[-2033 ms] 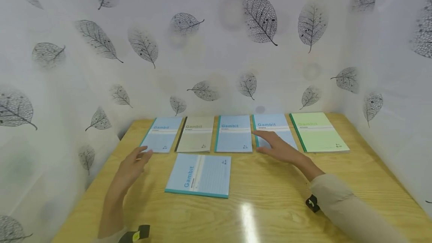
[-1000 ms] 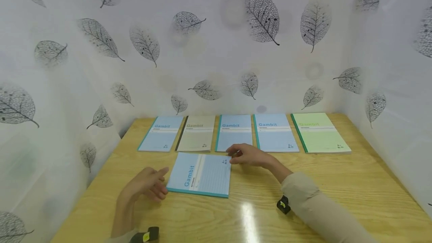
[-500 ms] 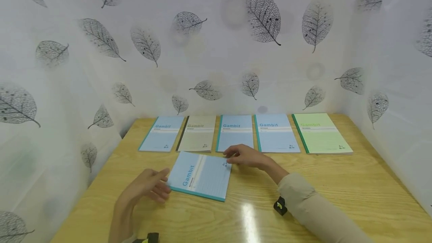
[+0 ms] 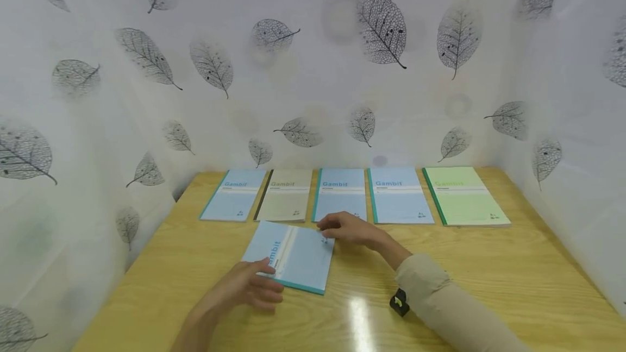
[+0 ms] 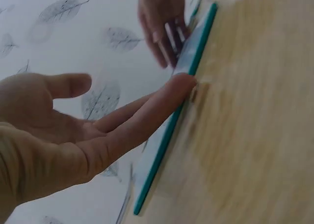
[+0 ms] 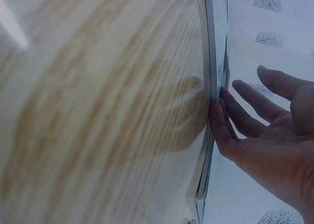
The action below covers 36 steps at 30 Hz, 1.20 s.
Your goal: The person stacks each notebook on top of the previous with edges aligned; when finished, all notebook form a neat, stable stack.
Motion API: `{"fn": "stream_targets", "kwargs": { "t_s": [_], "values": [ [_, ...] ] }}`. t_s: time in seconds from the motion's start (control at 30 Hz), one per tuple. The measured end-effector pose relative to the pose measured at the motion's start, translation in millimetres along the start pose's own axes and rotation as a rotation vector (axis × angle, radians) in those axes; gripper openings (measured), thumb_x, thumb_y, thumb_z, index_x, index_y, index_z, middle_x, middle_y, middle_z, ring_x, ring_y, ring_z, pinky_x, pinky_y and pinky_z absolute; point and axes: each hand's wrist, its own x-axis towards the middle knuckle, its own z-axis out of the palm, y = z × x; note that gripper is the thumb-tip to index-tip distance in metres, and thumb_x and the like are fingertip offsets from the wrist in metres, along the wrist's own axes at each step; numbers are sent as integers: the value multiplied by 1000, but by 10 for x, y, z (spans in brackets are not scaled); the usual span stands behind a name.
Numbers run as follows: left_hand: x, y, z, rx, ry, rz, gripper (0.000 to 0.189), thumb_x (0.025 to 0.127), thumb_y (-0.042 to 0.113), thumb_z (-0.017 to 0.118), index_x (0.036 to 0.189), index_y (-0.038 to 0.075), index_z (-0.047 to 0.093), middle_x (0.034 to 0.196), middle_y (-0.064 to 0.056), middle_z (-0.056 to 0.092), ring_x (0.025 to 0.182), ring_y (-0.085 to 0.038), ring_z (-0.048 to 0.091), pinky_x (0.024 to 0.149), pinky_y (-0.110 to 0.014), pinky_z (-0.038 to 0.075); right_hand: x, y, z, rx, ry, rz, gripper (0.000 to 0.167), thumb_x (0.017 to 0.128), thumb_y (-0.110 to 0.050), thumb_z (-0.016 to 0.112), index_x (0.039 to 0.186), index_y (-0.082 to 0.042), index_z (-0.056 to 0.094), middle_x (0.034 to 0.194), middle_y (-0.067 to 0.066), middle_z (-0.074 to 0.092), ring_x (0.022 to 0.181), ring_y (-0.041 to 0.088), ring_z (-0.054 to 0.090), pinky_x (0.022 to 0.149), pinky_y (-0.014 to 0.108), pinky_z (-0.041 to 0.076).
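A blue Gambit notebook [image 4: 304, 257] lies turned sideways on the wooden table, its teal spine facing me. My left hand [image 4: 244, 288] is at the left part of that spine, fingers extended. In the left wrist view a fingertip meets the teal spine [image 5: 162, 148], while the thumb stands apart from it. At the notebook's far right corner is my right hand [image 4: 351, 230], thumb and fingers loosely bent. The right wrist view shows fingertips of the right hand [image 6: 274, 140] against the notebook's page edge [image 6: 212, 47], the thumb raised away.
Behind runs a row of notebooks: blue [image 4: 232, 200], grey-beige [image 4: 285, 200], blue [image 4: 339, 202], blue [image 4: 401, 202] and green [image 4: 467, 202]. The sideways notebook's far edge sits close to this row. A white leaf-print curtain [image 4: 313, 86] encloses the wooden table [image 4: 464, 270].
My right hand came left from the fourth notebook to the sideways one. My left hand moved nearer me, then right to its spine. The sideways notebook has turned slightly clockwise.
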Motion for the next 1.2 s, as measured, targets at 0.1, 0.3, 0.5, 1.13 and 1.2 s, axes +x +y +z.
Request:
{"fn": "stream_targets", "kwargs": {
  "t_s": [0.1,0.3,0.5,1.13,1.2],
  "values": [
    [-44,-58,115,-155,-5,4,77,111,42,45,145,-25,27,124,-39,64,111,-45,70,92,-55,60,7,-18,19,-14,14,17,35,107,-17,58,136,1,63,135,15,67,131,34,58,113,51,46],
    [-156,-101,231,-490,-28,-30,78,113,38,29,150,-27,4,150,-49,33,136,-54,49,111,-57,47,29,-6,35,-24,18,21,34,107,-17,58,135,2,63,135,16,66,131,35,58,112,52,46],
    [-201,-61,413,-746,20,-48,78,112,36,18,149,-26,-9,158,-50,7,150,-57,20,122,-58,32,36,-7,42,-45,15,16,34,107,-17,58,135,2,64,136,16,66,131,35,58,112,52,46],
    [72,-46,889,-856,359,65,59,113,28,39,154,-7,15,137,-22,37,127,-31,47,111,-39,47,55,-79,20,23,2,43,36,106,-14,59,137,5,61,136,19,65,130,35,59,112,50,47],
    [111,-24,907,-885,379,98,59,113,23,41,157,-3,12,147,-31,32,141,-43,38,119,-47,40,55,-84,42,49,-11,34,37,106,-13,59,138,5,60,135,20,65,129,35,59,110,48,49]
  ]
}}
